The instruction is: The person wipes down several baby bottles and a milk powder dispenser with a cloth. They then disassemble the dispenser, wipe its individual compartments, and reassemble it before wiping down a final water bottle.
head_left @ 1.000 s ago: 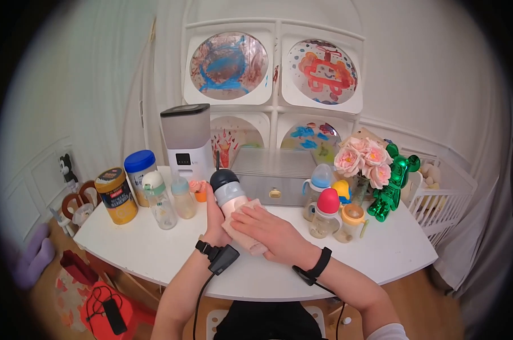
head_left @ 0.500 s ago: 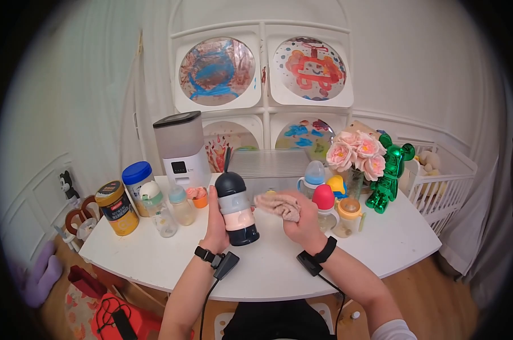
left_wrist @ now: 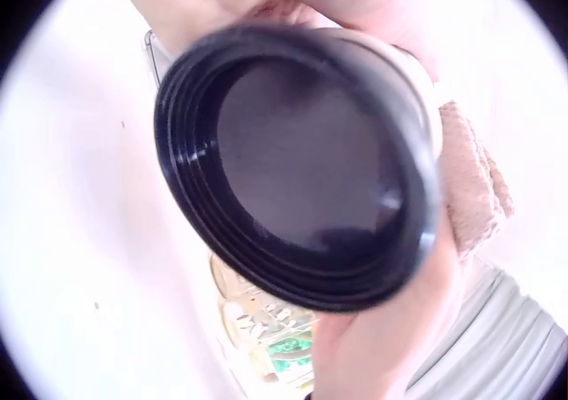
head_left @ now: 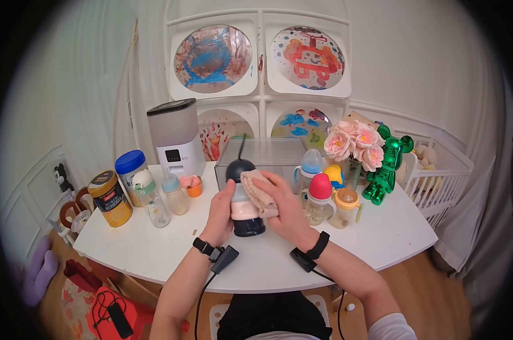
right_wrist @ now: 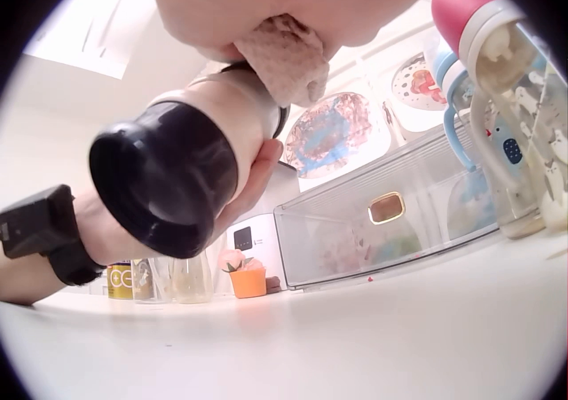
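Note:
A stacked formula container with a navy dome lid, grey and pink tiers and a navy base is held above the white table. My left hand grips its left side. My right hand holds a beige-pink textured cloth against the container's upper right side. From below, in the left wrist view, the ridged hollow underside of the navy base fills the middle. The right wrist view has the cloth bunched under the right hand, over the tilted container.
At the left stand a yellow tin, a blue-lidded jar, two baby bottles and an orange cup. Behind are a white dispenser and a clear grey box. Several bottles, including a red-capped one, flowers and a green bear figure stand right.
The right hand lifted the cloth off the container to the right, then brought it back onto the upper right side. The container has turned more upright in the left hand.

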Demonstrator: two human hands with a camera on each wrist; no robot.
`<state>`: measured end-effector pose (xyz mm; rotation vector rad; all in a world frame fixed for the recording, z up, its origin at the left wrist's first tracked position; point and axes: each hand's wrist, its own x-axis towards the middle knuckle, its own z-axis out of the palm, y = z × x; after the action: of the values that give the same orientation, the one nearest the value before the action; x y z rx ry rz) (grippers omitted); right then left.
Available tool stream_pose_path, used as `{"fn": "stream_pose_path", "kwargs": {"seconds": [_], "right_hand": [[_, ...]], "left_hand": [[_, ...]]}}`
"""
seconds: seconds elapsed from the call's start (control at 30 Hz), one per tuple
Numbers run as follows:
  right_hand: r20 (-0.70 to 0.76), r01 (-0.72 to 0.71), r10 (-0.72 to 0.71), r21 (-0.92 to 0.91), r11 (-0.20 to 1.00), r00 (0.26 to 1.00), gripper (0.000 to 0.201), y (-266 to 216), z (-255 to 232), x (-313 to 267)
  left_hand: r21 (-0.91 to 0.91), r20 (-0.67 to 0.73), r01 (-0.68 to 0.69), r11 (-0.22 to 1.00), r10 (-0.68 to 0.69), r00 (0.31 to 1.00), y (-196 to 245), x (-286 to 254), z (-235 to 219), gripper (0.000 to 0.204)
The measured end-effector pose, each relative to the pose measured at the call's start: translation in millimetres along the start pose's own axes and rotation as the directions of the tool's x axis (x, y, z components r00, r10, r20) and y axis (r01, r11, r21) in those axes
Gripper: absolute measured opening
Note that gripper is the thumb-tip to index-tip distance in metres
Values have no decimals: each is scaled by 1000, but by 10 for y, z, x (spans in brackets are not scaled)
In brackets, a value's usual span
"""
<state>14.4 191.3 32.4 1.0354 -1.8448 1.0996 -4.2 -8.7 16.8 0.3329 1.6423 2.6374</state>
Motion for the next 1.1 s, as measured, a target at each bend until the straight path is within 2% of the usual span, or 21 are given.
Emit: {"fn": "stream_pose_path", "kwargs": {"seconds": [0.03, 0.07, 0.1, 0.17, 0.27, 0.4, 0.47, 0.6, 0.67, 0.7, 0.77, 0.8, 0.87, 0.9, 0.97, 1.0, 1.07, 1.1], "right_hand": [[75, 19, -19, -3, 1000, 997, 77, -8, 26, -16], [149, 39, -38, -6, 999, 988, 78, -13, 42, -29], [147, 40, -38, -6, 999, 988, 78, -17, 46, -40], [254, 36, -27, -32, 999, 967, 76, -33, 54, -42], [340, 62, -32, -79, 995, 940, 71, -98, 29, -40], [366, 52, -14, -93, 994, 930, 67, -112, 17, -38], [341, 65, -34, -79, 995, 939, 65, -78, 34, -49], [336, 94, -68, -61, 994, 939, 63, -55, -2, -36], [381, 86, -59, -54, 995, 923, 58, -96, -13, -44], [378, 88, -61, -53, 995, 924, 58, -90, -5, -51], [422, 18, 27, -102, 995, 906, 52, -71, 15, -68], [422, 19, 26, -102, 995, 906, 52, -74, 16, -70], [431, -114, 173, -158, 981, 886, 48, -73, 9, -78], [431, -116, 174, -158, 981, 885, 48, -47, 13, -85], [347, -214, 238, -108, 971, 907, 45, 60, 39, -114], [344, -216, 239, -106, 971, 908, 45, 97, 42, -139], [364, -224, 261, -141, 964, 894, 39, 161, 40, -148], [357, -224, 260, -140, 965, 897, 39, 203, 37, -156]], "left_hand": [[-89, -35, -32, 996, 29, 999, 23, 9, 13, 49], [-84, -29, -15, 996, 13, 999, 74, -7, 9, 55], [-82, -28, -15, 997, 13, 1000, 110, -40, 33, 55], [-145, -80, -5, 989, -6, 997, 161, -88, 57, 59], [-202, -109, -8, 979, -14, 994, 144, -73, 8, 60], [-63, -43, -24, 998, 21, 999, 37, 65, -164, 58], [42, -133, -37, 998, 43, 990, 4, 73, -137, 56], [-46, -216, -46, 998, 35, 976, 29, 74, -135, 53], [-36, -277, -138, 990, 123, 953, 53, 60, -145, 52], [-33, -276, -140, 990, 126, 953, 48, 64, -154, 52], [3, -292, -160, 987, 154, 944, 19, 86, -183, 53], [4, -292, -161, 987, 155, 944, 10, 97, -188, 53], [96, -245, -181, 979, 200, 949, -7, 112, -186, 55], [96, -245, -179, 979, 198, 949, 7, 113, -196, 55], [-28, -107, -52, 998, 49, 993, 59, 106, -227, 60], [-24, -106, -50, 998, 47, 993, 72, 87, -220, 60], [-222, 63, -20, 975, 34, 997, 141, 61, -188, 65], [-216, 68, -20, 976, 35, 997, 166, 52, -166, 65]]}}
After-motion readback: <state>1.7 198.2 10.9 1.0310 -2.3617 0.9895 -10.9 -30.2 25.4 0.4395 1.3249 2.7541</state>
